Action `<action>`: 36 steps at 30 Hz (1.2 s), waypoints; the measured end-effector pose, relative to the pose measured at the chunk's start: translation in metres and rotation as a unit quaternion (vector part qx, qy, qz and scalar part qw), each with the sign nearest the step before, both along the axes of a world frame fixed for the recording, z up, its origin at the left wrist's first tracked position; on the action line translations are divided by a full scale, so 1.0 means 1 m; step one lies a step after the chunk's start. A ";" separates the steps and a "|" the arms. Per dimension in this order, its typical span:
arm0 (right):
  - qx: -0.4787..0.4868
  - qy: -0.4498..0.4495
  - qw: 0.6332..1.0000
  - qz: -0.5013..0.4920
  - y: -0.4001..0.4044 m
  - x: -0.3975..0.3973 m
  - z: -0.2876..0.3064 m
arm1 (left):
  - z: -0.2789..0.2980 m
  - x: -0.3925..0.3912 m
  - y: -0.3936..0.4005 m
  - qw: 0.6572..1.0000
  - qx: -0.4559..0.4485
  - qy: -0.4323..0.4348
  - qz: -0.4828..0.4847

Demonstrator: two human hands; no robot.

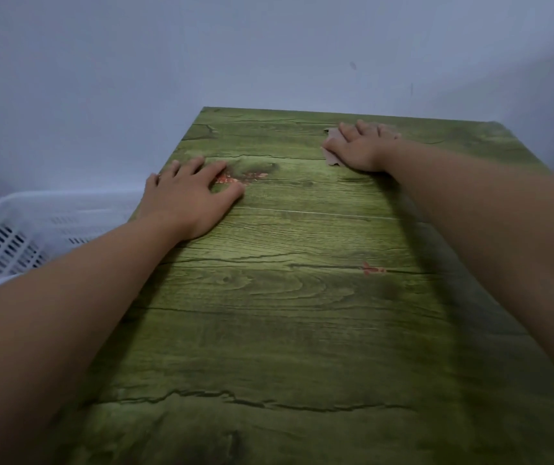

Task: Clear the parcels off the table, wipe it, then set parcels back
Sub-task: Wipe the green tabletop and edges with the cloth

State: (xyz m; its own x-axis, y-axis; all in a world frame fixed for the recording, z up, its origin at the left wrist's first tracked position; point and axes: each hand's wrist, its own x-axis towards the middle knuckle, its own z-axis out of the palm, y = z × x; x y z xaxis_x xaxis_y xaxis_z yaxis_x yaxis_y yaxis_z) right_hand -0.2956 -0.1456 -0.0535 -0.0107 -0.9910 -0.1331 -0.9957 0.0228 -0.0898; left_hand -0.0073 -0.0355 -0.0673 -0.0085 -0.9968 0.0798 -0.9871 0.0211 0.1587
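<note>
Starting at nine o'clock, you have a white slotted basket [17,236] beside the counter's left edge; its inside is not visible from here, so whether the parcels went into it cannot be told. No parcel shows anywhere in view.

Next, your left hand [188,199] lies flat on the green wood-grain counter [302,313] at about ten o'clock, fingers spread and straight, grasping nothing; it looks to be bracing you. Just past its fingertips sits a reddish worn patch [242,177] in the surface, and a smaller red mark [372,269] lies toward three o'clock of centre.

Farther right, at about one o'clock near the far edge, your right hand [362,147] presses down on a pinkish cloth [330,156] with fingers extended, not clenched around it; the cloth peeks out on the hand's left side.

Judging by this, the clearing step is done and you are in the middle of wiping. How much of the surface is already wiped cannot be told. Finishing the wipe and setting the parcels back remain.
</note>
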 end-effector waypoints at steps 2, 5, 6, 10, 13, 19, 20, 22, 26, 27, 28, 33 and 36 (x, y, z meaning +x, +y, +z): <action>-0.001 -0.001 1.000 0.011 -0.011 -0.002 -0.001 | -0.001 0.000 -0.001 1.000 -0.004 -0.001 -0.002; 0.003 -0.001 1.000 0.028 -0.027 -0.005 -0.004 | -0.002 0.002 -0.001 1.000 -0.007 -0.006 -0.003; 0.002 -0.003 1.000 0.028 -0.031 -0.006 -0.004 | -0.002 0.002 -0.002 1.000 -0.006 -0.006 -0.003; 0.004 -0.008 1.000 0.020 -0.044 -0.009 -0.003 | -0.002 0.000 -0.001 1.000 -0.002 -0.008 0.000; 0.006 -0.007 1.000 0.023 -0.055 -0.009 -0.005 | -0.002 0.001 -0.002 1.000 0.000 -0.008 0.001; 0.005 0.021 0.999 0.029 -0.070 -0.012 -0.005 | -0.001 0.000 -0.001 1.000 0.001 -0.006 0.000; 0.004 0.026 0.999 0.034 -0.072 -0.012 -0.006 | -0.001 0.000 -0.001 1.000 0.001 -0.004 0.000; 0.003 0.027 0.999 0.037 -0.076 -0.012 -0.008 | -0.002 0.000 -0.001 1.000 0.001 -0.002 0.002; 0.006 0.027 0.999 0.040 -0.082 -0.015 -0.012 | -0.002 -0.001 0.000 1.000 0.001 -0.002 0.006; 0.007 0.028 0.999 0.038 -0.084 -0.016 -0.013 | -0.002 -0.001 0.000 1.000 0.002 -0.001 0.007; 0.007 0.028 0.999 0.037 -0.084 -0.016 -0.013 | -0.002 -0.001 0.000 1.000 0.003 0.000 0.007; 0.005 0.028 0.999 0.030 -0.077 -0.014 -0.010 | 0.000 -0.001 0.000 1.000 0.002 0.004 0.006; -0.008 0.035 0.999 0.017 -0.062 -0.009 -0.006 | 0.000 -0.001 0.001 1.000 0.000 0.006 0.006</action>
